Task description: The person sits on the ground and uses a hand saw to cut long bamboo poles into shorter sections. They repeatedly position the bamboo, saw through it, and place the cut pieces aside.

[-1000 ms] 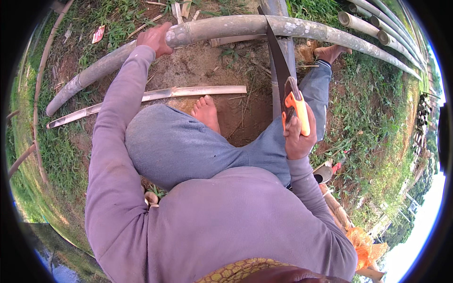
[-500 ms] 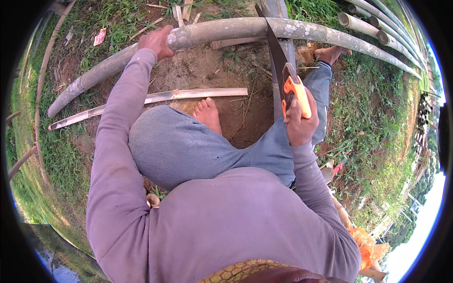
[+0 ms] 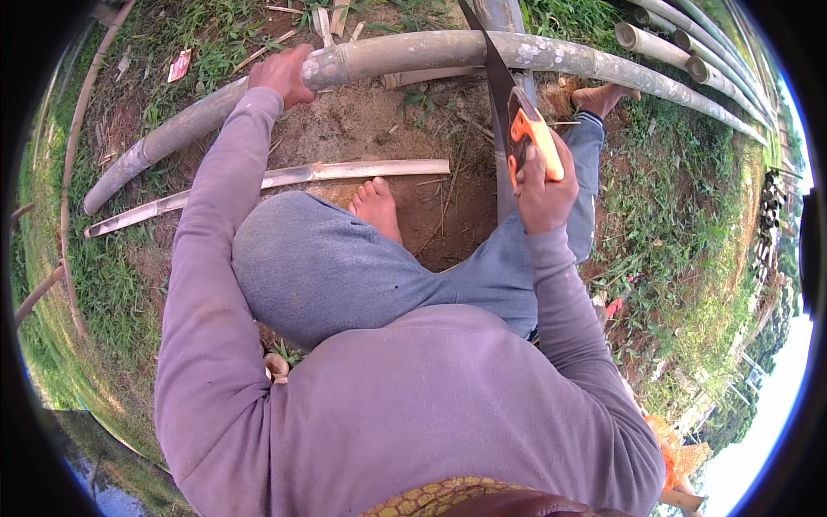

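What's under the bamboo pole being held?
A grey post crosses underneath, and a pale bamboo piece pokes out near it. The pole hides the crossing, so I can't see if they touch.

ground: bare soil (image 3: 379, 127) and grass (image 3: 129, 297) | split bamboo strip (image 3: 323, 171) | red-white wrapper (image 3: 179, 65), upper left | bamboo scraps (image 3: 324, 24), top

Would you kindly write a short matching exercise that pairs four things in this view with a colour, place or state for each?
1. Left hand
2. Right hand
3. Split bamboo strip
4. Trousers

A. Blue-grey
B. Clasped over the bamboo pole
C. Lying on the ground
D. Holding the orange-handled saw

Pairs: 1-B, 2-D, 3-C, 4-A.
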### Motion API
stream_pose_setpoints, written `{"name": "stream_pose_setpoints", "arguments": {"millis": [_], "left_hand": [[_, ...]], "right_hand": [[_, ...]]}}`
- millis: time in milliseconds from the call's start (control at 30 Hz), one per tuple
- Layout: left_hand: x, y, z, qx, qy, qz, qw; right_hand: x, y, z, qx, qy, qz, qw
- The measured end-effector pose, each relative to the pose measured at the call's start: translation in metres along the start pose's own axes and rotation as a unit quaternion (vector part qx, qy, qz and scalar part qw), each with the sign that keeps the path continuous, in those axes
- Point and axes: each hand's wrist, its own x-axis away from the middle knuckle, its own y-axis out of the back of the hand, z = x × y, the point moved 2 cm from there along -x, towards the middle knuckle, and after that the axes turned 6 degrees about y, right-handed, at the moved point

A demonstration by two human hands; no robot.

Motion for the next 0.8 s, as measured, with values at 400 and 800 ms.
{"name": "stream_pose_setpoints", "arguments": {"millis": [400, 800], "left_hand": [[-0.002, 0.007, -0.005, 0.006, -0.003, 0.003, 1.000], [0.007, -0.004, 0.004, -0.003, 0.009, -0.025, 1.000]], "right_hand": [[-0.130, -0.063, -0.032, 0.057, 0.032, -0.004, 0.998], [-0.007, -0.002, -0.050, 0.018, 0.026, -0.025, 0.999]]}}
